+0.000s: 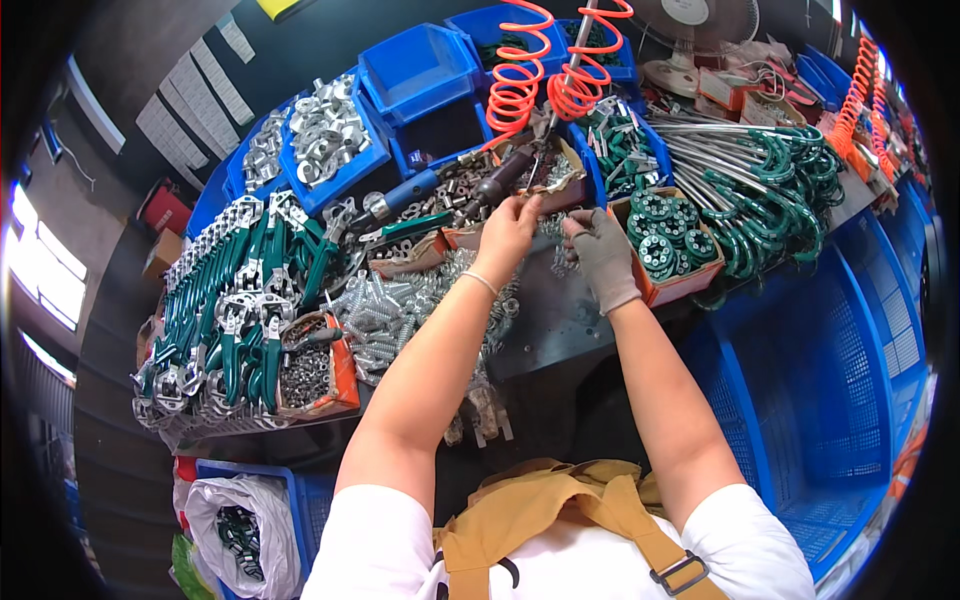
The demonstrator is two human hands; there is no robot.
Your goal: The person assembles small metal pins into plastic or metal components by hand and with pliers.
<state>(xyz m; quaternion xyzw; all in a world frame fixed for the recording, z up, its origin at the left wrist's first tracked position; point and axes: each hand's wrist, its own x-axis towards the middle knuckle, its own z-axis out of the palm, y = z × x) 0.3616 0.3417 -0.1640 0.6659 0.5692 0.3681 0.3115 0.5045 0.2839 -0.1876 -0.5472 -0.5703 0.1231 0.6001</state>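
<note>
My left hand [507, 235] is bare and reaches over the dark workbench [560, 320], fingers pinched on small metal parts [556, 232] at the edge of a cardboard box [560, 165]. In a grey glove, my right hand [600, 250] meets it from the right and touches the same small parts between the two hands. What exactly each hand grips is too small to tell. A pile of silver bolts and springs [400, 310] lies just left of my left wrist.
Green-handled clamps [240, 300] fill the left side. A box of nuts [310, 375] sits at front left. Blue bins [420, 75] hold silver brackets at the back. Green round parts [665, 240], bent rods [760, 175], orange coiled hoses [520, 80], a pneumatic tool [490, 185], blue crates [850, 380] at right.
</note>
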